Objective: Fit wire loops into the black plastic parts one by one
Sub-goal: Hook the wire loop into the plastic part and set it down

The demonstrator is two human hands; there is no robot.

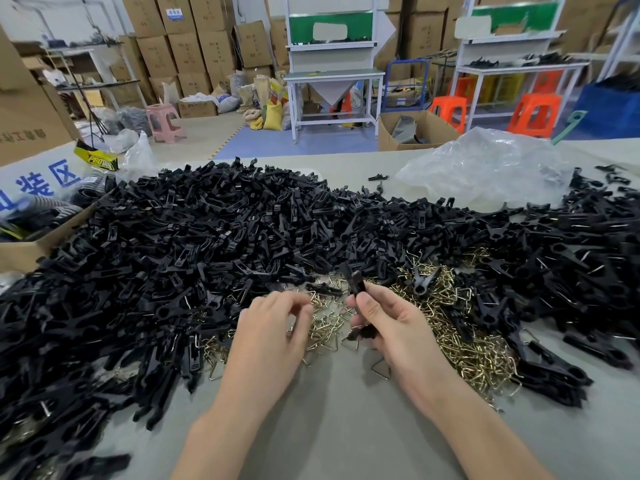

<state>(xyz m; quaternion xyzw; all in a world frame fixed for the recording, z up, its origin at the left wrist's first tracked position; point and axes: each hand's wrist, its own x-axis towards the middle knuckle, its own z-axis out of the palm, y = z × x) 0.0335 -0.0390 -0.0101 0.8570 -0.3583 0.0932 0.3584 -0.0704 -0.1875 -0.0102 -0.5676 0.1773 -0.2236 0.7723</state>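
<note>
A huge heap of black plastic parts [207,237] covers the grey table [346,427] from left to right. Brass-coloured wire loops [460,351] lie in a loose pile in front of it, under and beside my hands. My right hand [388,323] grips a black plastic part [356,284] upright between thumb and fingers, its lower end showing below the palm. My left hand [273,327] hovers just left of it over the loops, fingers curled and blurred; whether it pinches a loop I cannot tell.
An open cardboard box [31,244] sits at the left table edge. A crumpled clear plastic bag [485,164] lies at the back right. Beyond the table stand workbenches, stacked cartons and orange stools [533,114].
</note>
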